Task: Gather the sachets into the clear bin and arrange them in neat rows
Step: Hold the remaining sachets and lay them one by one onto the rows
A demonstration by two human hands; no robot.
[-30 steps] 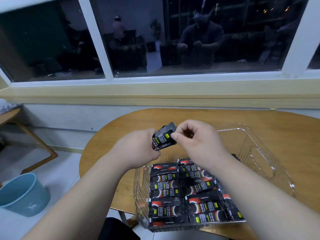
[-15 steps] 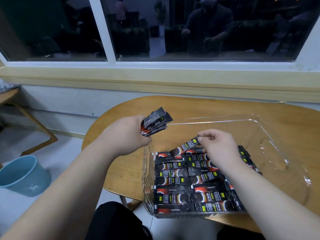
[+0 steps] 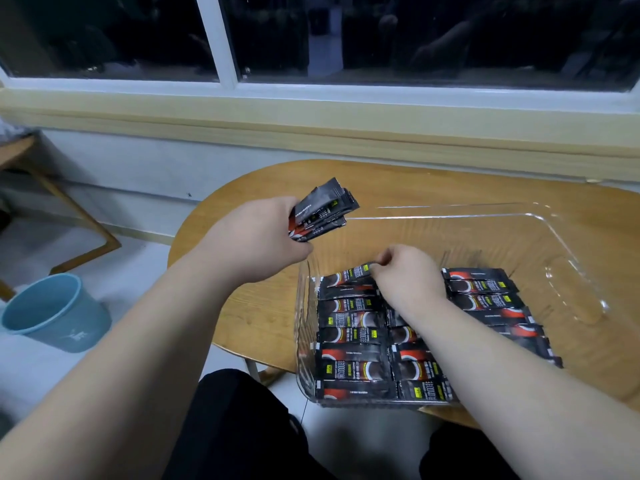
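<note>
- Gripping a fanned bundle of sachets (image 3: 322,211), fingers curled round it, the left hand (image 3: 263,237) hovers by the clear bin (image 3: 554,237), at its far left corner.
- Inside, the right hand (image 3: 408,275) pinches one sachet (image 3: 349,273) at the left row's far end.
- Packs: black, red arc, yellow-green tag. The lettering is too blurred to read.
- Three rows of laid sachets (image 3: 353,341) fill the bin's near part.
- One round wooden table (image 3: 256,306), a white-framed window (image 3: 228,39), one blue bucket (image 3: 52,313) on the floor.

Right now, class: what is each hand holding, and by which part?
The left hand grips a stack of sachets by its lower end. The right hand pinches one sachet by its right end, inside the clear bin.
</note>
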